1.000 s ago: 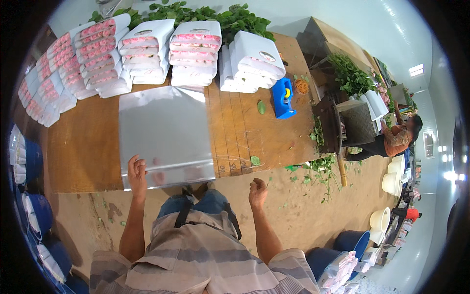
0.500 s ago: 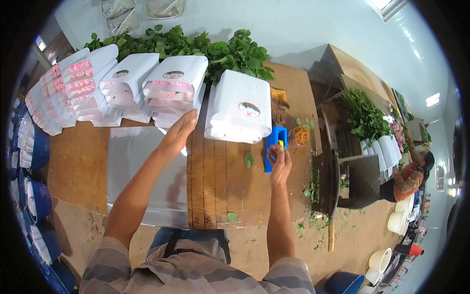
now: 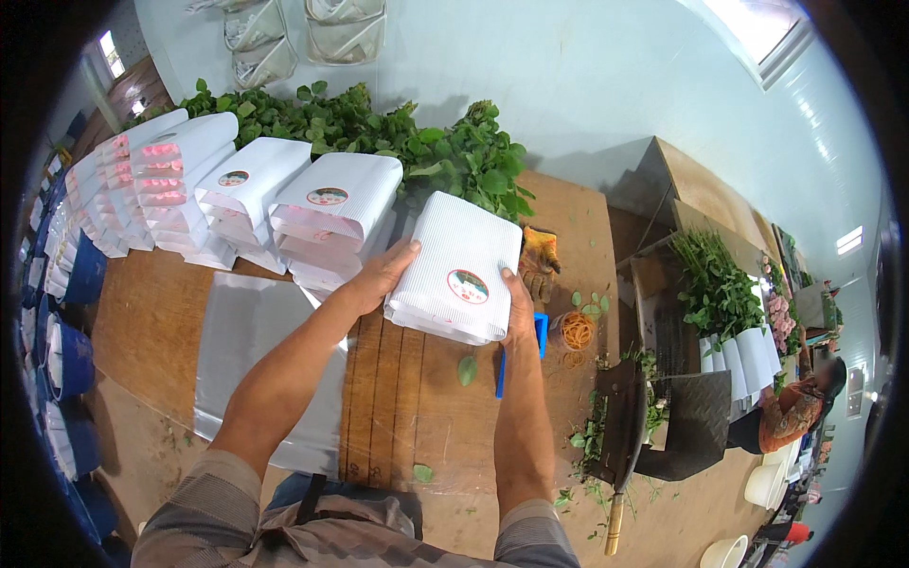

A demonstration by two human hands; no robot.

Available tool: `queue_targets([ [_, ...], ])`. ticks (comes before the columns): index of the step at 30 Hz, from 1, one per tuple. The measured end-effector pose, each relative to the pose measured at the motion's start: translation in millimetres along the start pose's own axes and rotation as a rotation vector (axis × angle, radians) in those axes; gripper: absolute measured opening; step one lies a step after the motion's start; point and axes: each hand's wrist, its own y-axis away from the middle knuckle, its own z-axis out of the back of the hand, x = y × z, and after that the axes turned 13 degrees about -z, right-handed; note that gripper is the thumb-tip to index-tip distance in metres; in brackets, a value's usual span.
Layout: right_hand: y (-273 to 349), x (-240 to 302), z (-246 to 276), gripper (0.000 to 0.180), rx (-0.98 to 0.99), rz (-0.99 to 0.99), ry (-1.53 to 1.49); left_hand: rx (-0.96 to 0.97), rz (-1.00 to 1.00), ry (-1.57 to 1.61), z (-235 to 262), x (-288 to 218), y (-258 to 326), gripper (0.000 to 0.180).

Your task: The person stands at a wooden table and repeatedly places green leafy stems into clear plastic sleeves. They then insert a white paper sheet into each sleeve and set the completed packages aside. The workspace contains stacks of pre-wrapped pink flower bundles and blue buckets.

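A flower bunch wrapped in white corrugated paper [image 3: 454,246], with a round sticker on its top, is between my two hands at the table's middle. My left hand [image 3: 381,275] grips its left side, thumb on the upper face. On the right edge, my right hand [image 3: 518,308] holds it, with the fingers partly hidden underneath. Leafy stems [image 3: 478,156] show behind the wrap. Partly covered by my right hand and forearm is a blue tool like a tape dispenser [image 3: 541,331]. Left of the held bunch stand stacks of similar wrapped bunches [image 3: 336,194], some showing pink blooms.
A grey plastic sheet [image 3: 270,360] lies on the wooden table [image 3: 142,331]. Rubber bands [image 3: 576,331] and a worn glove [image 3: 540,251] sit at right, near a wooden-handled blade [image 3: 620,426]. Blue buckets [image 3: 71,360] line the left; a person [image 3: 795,412] stands far right.
My right hand has left the blue tool and moved onto the wrapped bunch's right side. My left hand has come against its left side. The bunch now sits nearer me and tilted.
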Motion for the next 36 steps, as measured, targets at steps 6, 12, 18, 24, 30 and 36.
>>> queue_targets([
  [6,91,-15,-25,0.093,-0.207,0.193,0.138,0.112,-0.212,-0.123,-17,-28,70,0.089],
  [12,274,-115,-95,0.119,-0.442,0.370,0.272,0.392,-0.416,-0.082,12,-39,218,0.093],
  [18,427,-243,-217,0.106,-0.741,0.637,0.531,0.635,-0.290,0.154,34,-43,322,0.098],
  [24,523,-301,-293,0.100,-0.901,0.892,0.963,0.820,-0.135,0.468,51,-19,421,0.080],
  [30,550,-299,-339,0.095,-0.615,0.953,1.462,0.710,-0.036,0.824,79,29,475,0.067],
  [36,484,-248,-402,0.090,-0.052,0.861,1.887,0.584,0.025,1.095,120,49,510,0.065],
])
